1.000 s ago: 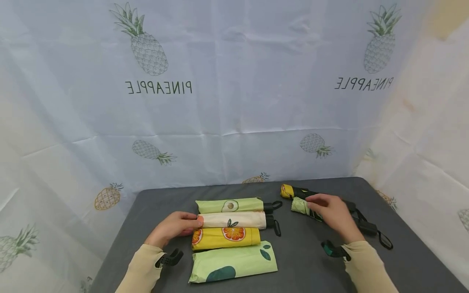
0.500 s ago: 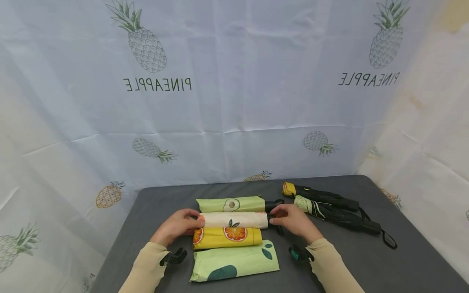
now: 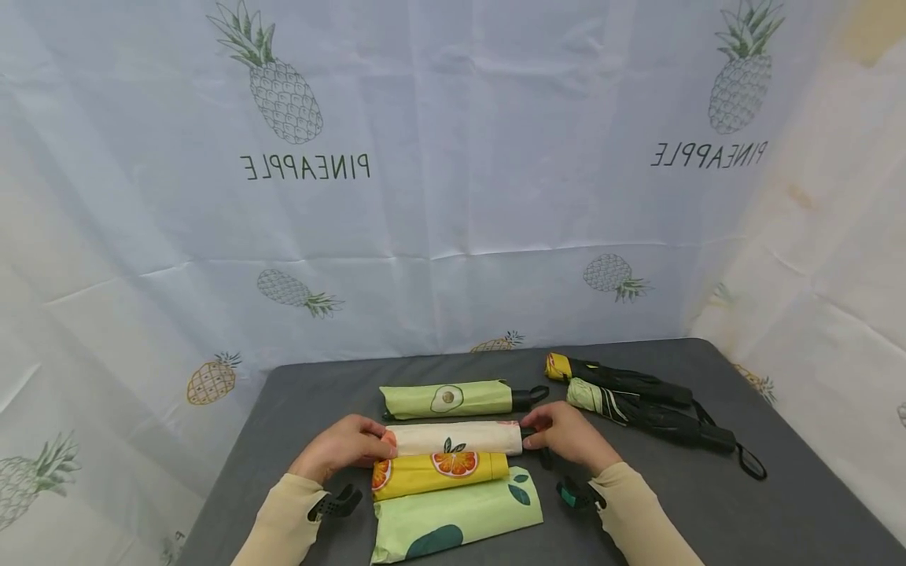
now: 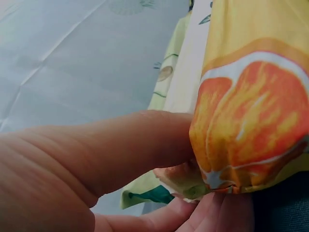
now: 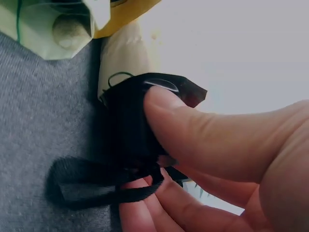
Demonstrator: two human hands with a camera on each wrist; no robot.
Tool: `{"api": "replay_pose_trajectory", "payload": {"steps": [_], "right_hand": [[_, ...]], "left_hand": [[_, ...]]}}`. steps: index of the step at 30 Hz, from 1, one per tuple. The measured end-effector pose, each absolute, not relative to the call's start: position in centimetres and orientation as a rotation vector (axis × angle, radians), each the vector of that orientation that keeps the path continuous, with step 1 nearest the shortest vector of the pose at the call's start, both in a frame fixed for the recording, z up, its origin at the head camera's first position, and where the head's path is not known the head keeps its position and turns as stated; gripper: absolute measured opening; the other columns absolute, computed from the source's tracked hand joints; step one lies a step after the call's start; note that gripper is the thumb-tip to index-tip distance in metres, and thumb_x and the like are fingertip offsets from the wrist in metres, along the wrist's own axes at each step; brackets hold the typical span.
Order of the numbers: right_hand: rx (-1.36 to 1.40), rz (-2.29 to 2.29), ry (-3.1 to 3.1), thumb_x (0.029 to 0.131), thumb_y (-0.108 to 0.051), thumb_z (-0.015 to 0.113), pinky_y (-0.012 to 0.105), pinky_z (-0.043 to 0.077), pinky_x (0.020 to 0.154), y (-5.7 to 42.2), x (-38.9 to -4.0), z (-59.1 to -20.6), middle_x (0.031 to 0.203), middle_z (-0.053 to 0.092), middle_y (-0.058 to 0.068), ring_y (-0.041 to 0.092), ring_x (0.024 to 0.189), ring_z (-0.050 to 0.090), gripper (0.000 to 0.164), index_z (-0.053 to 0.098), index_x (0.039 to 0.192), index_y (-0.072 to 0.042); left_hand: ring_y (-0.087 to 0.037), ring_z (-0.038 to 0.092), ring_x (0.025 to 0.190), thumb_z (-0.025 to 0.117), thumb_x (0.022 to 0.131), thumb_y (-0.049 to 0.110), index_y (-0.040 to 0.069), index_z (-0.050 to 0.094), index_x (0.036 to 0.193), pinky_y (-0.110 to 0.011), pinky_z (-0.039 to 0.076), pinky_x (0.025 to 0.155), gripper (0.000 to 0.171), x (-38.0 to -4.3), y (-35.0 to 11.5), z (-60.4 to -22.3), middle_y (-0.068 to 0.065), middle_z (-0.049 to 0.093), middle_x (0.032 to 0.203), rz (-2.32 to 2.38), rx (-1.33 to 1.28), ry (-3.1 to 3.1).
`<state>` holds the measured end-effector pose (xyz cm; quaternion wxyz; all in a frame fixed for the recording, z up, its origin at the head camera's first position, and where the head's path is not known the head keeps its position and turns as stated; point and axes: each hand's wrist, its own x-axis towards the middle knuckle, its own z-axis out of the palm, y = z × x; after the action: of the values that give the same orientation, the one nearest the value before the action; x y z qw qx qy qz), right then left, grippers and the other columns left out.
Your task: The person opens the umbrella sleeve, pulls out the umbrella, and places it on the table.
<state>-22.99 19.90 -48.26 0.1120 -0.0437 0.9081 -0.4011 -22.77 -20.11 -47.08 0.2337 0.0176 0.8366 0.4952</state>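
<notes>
A cream folded umbrella point(image 3: 453, 438) with an orange-and-leaf print lies crosswise, a hand at either end. My left hand point(image 3: 344, 446) grips its left end, the thumb lying over it in the left wrist view. At the other end my right hand point(image 3: 569, 434) pinches the black handle point(image 5: 128, 121), from which a wrist loop point(image 5: 91, 193) hangs. Against the near side of the cream umbrella lies a yellow orange-print sleeve point(image 3: 439, 475), slightly slanted. Nearer me is a flat light green sleeve point(image 3: 460, 515) with dark green prints. An avocado-print folded umbrella point(image 3: 446, 399) lies beyond, with a gap between.
Two loosely furled umbrellas lie at the right, a yellow-tipped black one point(image 3: 623, 381) and a green-tipped black one point(image 3: 658, 417). The grey table point(image 3: 325, 381) ends at a pineapple-print curtain point(image 3: 425, 196).
My right hand has left the furled umbrellas and taken the cream umbrella's handle. Both hands have brought the cream umbrella toward me, shifting the yellow and light green sleeves nearer.
</notes>
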Motion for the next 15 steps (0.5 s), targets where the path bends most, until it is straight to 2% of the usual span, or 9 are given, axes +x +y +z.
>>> {"api": "replay_pose_trajectory", "payload": {"steps": [4, 7, 11, 15], "right_hand": [[-0.115, -1.27, 2.622, 0.09, -0.014, 0.088, 0.046, 0.059, 0.089, 20.1, -22.9, -47.9, 0.115, 0.074, 0.005, 0.02, 0.098, 0.064, 0.03, 0.081, 0.119, -0.012], [-0.103, -1.386, 2.563, 0.093, -0.016, 0.086, 0.045, 0.059, 0.09, 20.3, -22.8, -47.4, 0.119, 0.074, 0.006, 0.021, 0.099, 0.065, 0.031, 0.08, 0.123, -0.013], [-0.126, -1.528, 2.493, 0.097, -0.017, 0.082, 0.044, 0.059, 0.094, 20.5, -22.7, -46.5, 0.126, 0.074, 0.009, 0.022, 0.105, 0.067, 0.033, 0.077, 0.13, -0.012], [-0.159, -1.63, 2.419, 0.102, -0.021, 0.077, 0.044, 0.059, 0.099, 20.5, -22.7, -45.9, 0.135, 0.072, 0.013, 0.022, 0.113, 0.069, 0.037, 0.073, 0.137, -0.01]], "left_hand": [[-0.02, 0.075, 0.096, 0.084, 0.093, 0.022, -0.005, 0.075, 0.121, -0.047, 0.066, 0.093, 0.04, -22.9, -20.4, -47.3, -0.012, 0.077, 0.111, 1.364, 0.082, 2.265], [-0.02, 0.075, 0.097, 0.083, 0.095, 0.023, -0.004, 0.073, 0.12, -0.045, 0.066, 0.094, 0.038, -23.0, -20.7, -47.2, -0.012, 0.076, 0.111, 1.419, 0.106, 2.224], [-0.021, 0.072, 0.102, 0.083, 0.096, 0.021, -0.005, 0.066, 0.127, -0.041, 0.064, 0.095, 0.044, -23.0, -20.8, -46.5, -0.013, 0.072, 0.117, 1.544, 0.115, 2.17], [-0.021, 0.064, 0.1, 0.082, 0.097, 0.021, -0.005, 0.059, 0.135, -0.036, 0.059, 0.089, 0.051, -23.0, -20.9, -45.5, -0.01, 0.069, 0.118, 1.633, 0.11, 2.145]]}}
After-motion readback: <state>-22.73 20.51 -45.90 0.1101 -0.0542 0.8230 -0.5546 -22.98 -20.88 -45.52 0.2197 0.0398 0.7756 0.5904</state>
